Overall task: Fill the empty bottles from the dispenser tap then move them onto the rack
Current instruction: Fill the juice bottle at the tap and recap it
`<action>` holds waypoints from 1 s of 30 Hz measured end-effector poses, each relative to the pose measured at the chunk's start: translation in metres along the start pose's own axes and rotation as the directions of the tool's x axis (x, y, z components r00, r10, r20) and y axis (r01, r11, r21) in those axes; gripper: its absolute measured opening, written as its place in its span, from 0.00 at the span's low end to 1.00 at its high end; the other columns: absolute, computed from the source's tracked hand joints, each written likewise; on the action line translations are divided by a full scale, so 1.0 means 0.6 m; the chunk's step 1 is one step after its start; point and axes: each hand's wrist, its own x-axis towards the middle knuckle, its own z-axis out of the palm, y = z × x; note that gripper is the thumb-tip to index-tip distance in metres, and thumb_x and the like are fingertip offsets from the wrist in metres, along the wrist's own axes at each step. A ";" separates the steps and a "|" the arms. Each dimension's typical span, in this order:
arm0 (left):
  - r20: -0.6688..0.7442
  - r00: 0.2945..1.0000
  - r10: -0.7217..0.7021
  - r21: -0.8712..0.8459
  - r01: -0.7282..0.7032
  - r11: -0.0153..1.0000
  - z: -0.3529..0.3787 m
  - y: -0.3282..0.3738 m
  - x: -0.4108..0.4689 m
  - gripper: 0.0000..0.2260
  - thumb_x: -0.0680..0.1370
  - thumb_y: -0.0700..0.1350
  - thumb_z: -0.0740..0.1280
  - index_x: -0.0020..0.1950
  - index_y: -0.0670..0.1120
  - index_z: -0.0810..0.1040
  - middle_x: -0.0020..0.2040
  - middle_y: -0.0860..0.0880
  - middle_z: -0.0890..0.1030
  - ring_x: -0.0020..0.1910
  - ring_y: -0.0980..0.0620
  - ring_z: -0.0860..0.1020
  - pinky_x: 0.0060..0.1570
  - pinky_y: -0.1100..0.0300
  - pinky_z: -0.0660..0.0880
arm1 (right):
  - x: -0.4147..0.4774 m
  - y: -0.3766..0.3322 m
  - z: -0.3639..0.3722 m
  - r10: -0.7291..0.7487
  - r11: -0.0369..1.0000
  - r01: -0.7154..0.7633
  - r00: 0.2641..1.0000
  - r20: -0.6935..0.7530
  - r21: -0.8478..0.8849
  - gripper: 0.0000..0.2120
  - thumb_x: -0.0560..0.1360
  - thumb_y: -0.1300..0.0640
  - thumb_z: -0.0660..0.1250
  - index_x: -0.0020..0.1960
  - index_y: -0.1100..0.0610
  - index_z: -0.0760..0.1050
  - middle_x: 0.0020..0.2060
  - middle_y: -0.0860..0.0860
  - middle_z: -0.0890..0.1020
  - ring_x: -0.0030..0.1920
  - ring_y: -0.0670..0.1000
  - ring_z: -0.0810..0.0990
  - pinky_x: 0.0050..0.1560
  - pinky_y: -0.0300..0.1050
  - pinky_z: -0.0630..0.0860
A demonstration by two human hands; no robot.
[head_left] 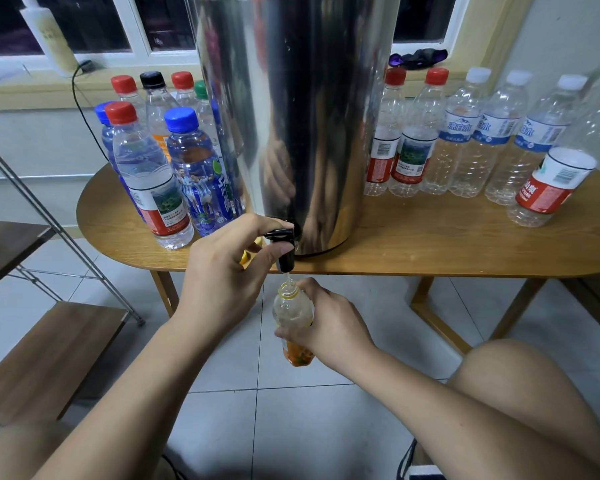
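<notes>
- Head view: the left hand (219,271) is on the black tap (284,247) at the foot of the steel dispenser (298,116). Its grip is pinched round the tap, fingers curled over the lever and thumb against the spout, most likely to hold the valve open.
- The right hand (329,327) has its grip wrapped round the middle of an uncapped bottle (293,313). It holds the bottle below the worktop (430,244) edge with the mouth just under the spout, so the thin stream drops straight in.
- The bottle is tilted a little towards the tap. It hangs in the air over the tiled floor, because the spout overhangs the worktop edge and leaves no room to stand a bottle beneath it.
- A bit of yellow (245,256) shows behind the left palm. It may be the bottle's cap, but too little of it is visible to be sure.
- Capped bottles that look full (146,174) stand grouped left of the dispenser, on the side nearest the rack (49,341). That shortens the later move.
- Capped bottles that look empty (465,133) stand in a row right of the dispenser, near the right hand that would pick them up.
- Judging by this, filling is partway through and nothing shows on the rack shelves yet.
</notes>
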 end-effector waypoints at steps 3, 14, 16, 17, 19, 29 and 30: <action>0.002 1.000 -0.003 -0.004 0.003 1.000 0.000 -0.001 0.000 0.11 0.80 0.41 0.77 0.62 0.45 0.85 0.54 0.56 0.86 0.49 0.54 0.83 0.49 0.61 0.79 | 0.000 0.000 -0.001 -0.001 1.000 0.001 1.000 -0.003 0.004 0.32 0.71 0.36 0.78 0.68 0.41 0.68 0.60 0.45 0.83 0.58 0.53 0.82 0.58 0.51 0.82; -0.005 1.000 -0.014 -0.014 0.014 1.000 0.002 -0.004 0.000 0.10 0.80 0.44 0.76 0.62 0.47 0.86 0.54 0.56 0.86 0.46 0.52 0.83 0.49 0.61 0.78 | -0.001 0.001 0.001 -0.005 1.000 0.005 1.000 -0.011 0.016 0.31 0.70 0.36 0.79 0.67 0.41 0.69 0.60 0.45 0.83 0.58 0.53 0.82 0.57 0.51 0.82; -0.005 1.000 -0.023 -0.024 0.023 0.999 0.003 -0.004 0.000 0.10 0.81 0.44 0.77 0.61 0.46 0.86 0.54 0.55 0.86 0.46 0.51 0.83 0.49 0.60 0.78 | -0.001 0.001 0.000 -0.005 1.000 0.005 1.000 -0.008 0.018 0.31 0.71 0.37 0.79 0.68 0.41 0.69 0.60 0.45 0.83 0.58 0.53 0.82 0.57 0.51 0.82; -0.006 1.000 -0.021 -0.025 0.020 0.999 0.003 -0.003 0.000 0.10 0.81 0.43 0.77 0.61 0.46 0.86 0.53 0.55 0.87 0.45 0.52 0.83 0.49 0.61 0.78 | -0.001 0.001 0.001 -0.007 1.000 0.007 1.000 -0.008 0.015 0.32 0.71 0.36 0.79 0.68 0.41 0.69 0.60 0.45 0.83 0.58 0.53 0.82 0.57 0.51 0.82; -0.004 1.000 -0.017 -0.027 0.017 0.999 0.003 -0.003 0.001 0.10 0.80 0.43 0.76 0.61 0.46 0.86 0.53 0.54 0.87 0.46 0.53 0.83 0.49 0.62 0.78 | -0.001 0.002 0.001 -0.009 1.000 0.009 1.000 -0.011 0.015 0.32 0.71 0.37 0.79 0.68 0.40 0.69 0.60 0.45 0.84 0.58 0.53 0.82 0.57 0.50 0.82; 0.001 1.000 -0.031 0.010 0.031 0.999 0.003 -0.004 0.000 0.11 0.82 0.46 0.76 0.63 0.47 0.84 0.53 0.56 0.86 0.48 0.55 0.83 0.49 0.57 0.79 | -0.002 0.000 -0.001 -0.009 1.000 0.009 1.000 -0.016 0.017 0.31 0.71 0.37 0.79 0.67 0.41 0.69 0.59 0.45 0.84 0.57 0.54 0.82 0.56 0.51 0.82; 0.004 0.999 -0.042 0.010 0.042 0.999 0.003 -0.004 0.001 0.12 0.82 0.46 0.76 0.65 0.48 0.82 0.54 0.59 0.85 0.49 0.59 0.82 0.50 0.60 0.79 | -0.003 0.000 -0.001 -0.011 1.000 0.012 1.000 -0.020 0.017 0.31 0.71 0.37 0.80 0.68 0.42 0.69 0.59 0.46 0.84 0.57 0.54 0.82 0.56 0.51 0.82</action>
